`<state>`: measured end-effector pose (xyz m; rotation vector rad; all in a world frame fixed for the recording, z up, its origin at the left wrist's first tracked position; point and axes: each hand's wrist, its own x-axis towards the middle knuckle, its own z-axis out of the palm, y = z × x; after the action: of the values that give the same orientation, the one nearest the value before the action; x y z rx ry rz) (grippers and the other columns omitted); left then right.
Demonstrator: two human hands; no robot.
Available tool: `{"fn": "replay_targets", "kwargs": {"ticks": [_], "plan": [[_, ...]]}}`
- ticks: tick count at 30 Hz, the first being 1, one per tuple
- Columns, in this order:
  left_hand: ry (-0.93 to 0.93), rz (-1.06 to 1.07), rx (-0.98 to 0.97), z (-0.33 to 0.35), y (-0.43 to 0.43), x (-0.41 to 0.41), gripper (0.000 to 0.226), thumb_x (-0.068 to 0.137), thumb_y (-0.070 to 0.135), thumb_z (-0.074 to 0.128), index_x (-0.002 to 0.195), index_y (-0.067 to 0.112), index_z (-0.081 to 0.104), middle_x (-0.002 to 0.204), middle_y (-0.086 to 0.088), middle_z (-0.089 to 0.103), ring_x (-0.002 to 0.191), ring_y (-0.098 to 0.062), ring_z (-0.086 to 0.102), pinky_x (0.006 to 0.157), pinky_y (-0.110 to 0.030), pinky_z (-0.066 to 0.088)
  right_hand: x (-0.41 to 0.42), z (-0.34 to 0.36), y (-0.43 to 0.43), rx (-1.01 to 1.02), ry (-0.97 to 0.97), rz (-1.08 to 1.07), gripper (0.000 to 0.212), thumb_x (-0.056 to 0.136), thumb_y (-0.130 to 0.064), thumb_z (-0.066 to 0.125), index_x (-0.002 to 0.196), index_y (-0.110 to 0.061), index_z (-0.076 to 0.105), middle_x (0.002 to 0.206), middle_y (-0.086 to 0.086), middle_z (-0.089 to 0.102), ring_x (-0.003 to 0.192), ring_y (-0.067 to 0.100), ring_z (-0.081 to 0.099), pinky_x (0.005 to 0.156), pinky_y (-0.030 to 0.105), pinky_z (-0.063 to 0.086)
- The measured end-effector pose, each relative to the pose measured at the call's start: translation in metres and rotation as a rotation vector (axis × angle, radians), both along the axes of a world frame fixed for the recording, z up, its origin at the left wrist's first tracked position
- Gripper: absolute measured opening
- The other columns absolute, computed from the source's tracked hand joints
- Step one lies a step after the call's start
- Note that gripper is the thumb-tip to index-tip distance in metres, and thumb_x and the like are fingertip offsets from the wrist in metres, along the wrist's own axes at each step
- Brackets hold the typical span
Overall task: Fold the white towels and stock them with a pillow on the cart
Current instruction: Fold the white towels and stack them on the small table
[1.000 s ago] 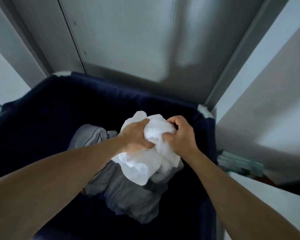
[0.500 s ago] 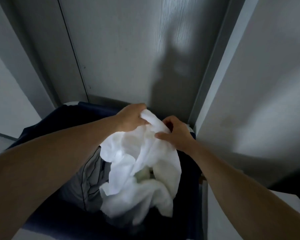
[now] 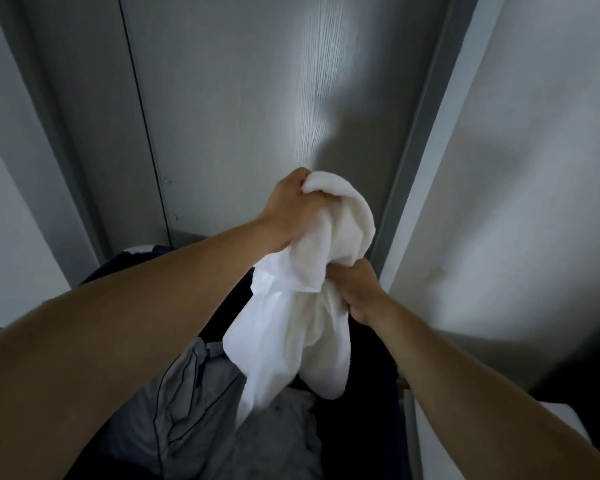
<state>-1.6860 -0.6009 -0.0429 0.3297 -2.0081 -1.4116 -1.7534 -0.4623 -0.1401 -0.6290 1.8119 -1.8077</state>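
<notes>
A crumpled white towel [image 3: 291, 327] hangs in the air above a dark navy fabric bin [image 3: 371, 417]. My left hand [image 3: 288, 213] grips its top bunch, raised high in front of the grey door. My right hand [image 3: 355, 289] grips the towel lower down on its right side. The towel's loose ends dangle down toward the bin. Inside the bin lies grey linen with dark piping [image 3: 194, 410], partly hidden by my left forearm.
A grey door [image 3: 257, 98] with a metal frame [image 3: 416, 150] stands right behind the bin. A pale wall [image 3: 534, 168] runs along the right. A white surface [image 3: 433, 441] sits low at the right, beside the bin.
Both hands have lifted the towel up out of the bin. The left hand rose higher, the right hand shifted lower on the cloth. The towel now hangs stretched out instead of bunched.
</notes>
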Motion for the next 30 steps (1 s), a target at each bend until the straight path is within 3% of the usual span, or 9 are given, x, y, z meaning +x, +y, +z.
{"fn": "replay_targets", "kwargs": {"ticks": [2, 5, 8, 10, 15, 20, 25, 27, 30], "plan": [[-0.003, -0.049, 0.046, 0.007, 0.001, -0.004, 0.011, 0.086, 0.033, 0.067, 0.091, 0.027, 0.059, 0.091, 0.010, 0.066, 0.083, -0.009, 0.065, 0.063, -0.021, 0.047, 0.001, 0.020, 0.011, -0.019, -0.016, -0.105, 0.037, 0.052, -0.035, 0.085, 0.086, -0.023, 0.075, 0.082, -0.001, 0.077, 0.076, 0.021, 0.075, 0.053, 0.028, 0.056], [-0.078, -0.238, 0.056, 0.021, 0.009, -0.008, 0.038, 0.082, 0.040, 0.077, 0.112, 0.029, 0.058, 0.107, 0.007, 0.068, 0.093, -0.012, 0.068, 0.065, -0.023, 0.053, -0.009, 0.054, 0.037, -0.051, 0.055, -0.269, 0.020, 0.064, -0.025, 0.080, 0.083, -0.025, 0.073, 0.077, 0.000, 0.076, 0.062, 0.016, 0.072, 0.046, 0.028, 0.053], [-0.084, -0.413, 0.016, 0.037, 0.034, -0.017, 0.051, 0.083, 0.039, 0.077, 0.128, 0.029, 0.055, 0.117, 0.005, 0.069, 0.105, -0.014, 0.068, 0.082, -0.031, 0.058, -0.017, 0.098, 0.064, -0.079, 0.146, -0.401, 0.023, 0.067, -0.024, 0.078, 0.089, -0.025, 0.072, 0.082, -0.002, 0.077, 0.077, 0.021, 0.074, 0.064, 0.040, 0.063], [-0.024, -0.454, 0.048, 0.051, 0.058, -0.024, 0.046, 0.083, 0.043, 0.074, 0.125, 0.031, 0.059, 0.113, 0.005, 0.072, 0.102, -0.015, 0.070, 0.084, -0.034, 0.059, -0.022, 0.126, 0.086, -0.111, 0.221, -0.420, 0.020, 0.067, -0.020, 0.078, 0.085, -0.027, 0.072, 0.079, -0.002, 0.076, 0.076, 0.021, 0.074, 0.067, 0.045, 0.063], [-0.072, -0.520, 0.191, 0.075, 0.122, -0.049, 0.052, 0.086, 0.051, 0.070, 0.129, 0.025, 0.059, 0.117, 0.000, 0.072, 0.109, -0.023, 0.069, 0.097, -0.050, 0.054, -0.033, 0.176, 0.159, -0.090, 0.410, -0.431, 0.026, 0.055, -0.026, 0.074, 0.081, -0.030, 0.068, 0.071, -0.006, 0.073, 0.066, 0.016, 0.073, 0.054, 0.032, 0.059], [-0.043, -0.537, 0.180, 0.095, 0.211, -0.075, 0.030, 0.087, 0.047, 0.070, 0.111, 0.029, 0.063, 0.102, 0.006, 0.076, 0.096, -0.017, 0.072, 0.083, -0.042, 0.061, -0.058, 0.195, 0.250, -0.116, 0.475, -0.469, 0.037, 0.054, -0.017, 0.075, 0.090, -0.024, 0.070, 0.078, -0.003, 0.076, 0.071, 0.016, 0.074, 0.055, 0.030, 0.058], [-0.144, -0.642, 0.012, 0.083, 0.299, -0.101, 0.051, 0.088, 0.052, 0.067, 0.132, 0.028, 0.056, 0.116, 0.004, 0.072, 0.104, -0.019, 0.071, 0.085, -0.044, 0.060, -0.095, 0.163, 0.352, -0.043, 0.404, -0.465, 0.028, 0.065, -0.012, 0.079, 0.089, -0.023, 0.072, 0.079, -0.002, 0.077, 0.073, 0.017, 0.075, 0.057, 0.033, 0.059], [-0.223, -0.667, -0.037, 0.062, 0.329, -0.113, 0.059, 0.085, 0.051, 0.071, 0.136, 0.027, 0.053, 0.121, 0.003, 0.069, 0.108, -0.020, 0.068, 0.090, -0.046, 0.058, -0.111, 0.125, 0.389, 0.011, 0.350, -0.463, 0.021, 0.071, -0.014, 0.079, 0.090, -0.021, 0.073, 0.085, 0.003, 0.077, 0.082, 0.026, 0.075, 0.065, 0.043, 0.062], [-0.330, -0.685, -0.202, 0.021, 0.370, -0.126, 0.063, 0.081, 0.054, 0.075, 0.135, 0.030, 0.053, 0.121, 0.009, 0.067, 0.108, -0.013, 0.065, 0.089, -0.033, 0.055, -0.128, 0.047, 0.429, 0.124, 0.241, -0.407, 0.026, 0.079, -0.021, 0.080, 0.101, -0.013, 0.071, 0.095, 0.014, 0.075, 0.089, 0.035, 0.073, 0.073, 0.053, 0.062]]}}
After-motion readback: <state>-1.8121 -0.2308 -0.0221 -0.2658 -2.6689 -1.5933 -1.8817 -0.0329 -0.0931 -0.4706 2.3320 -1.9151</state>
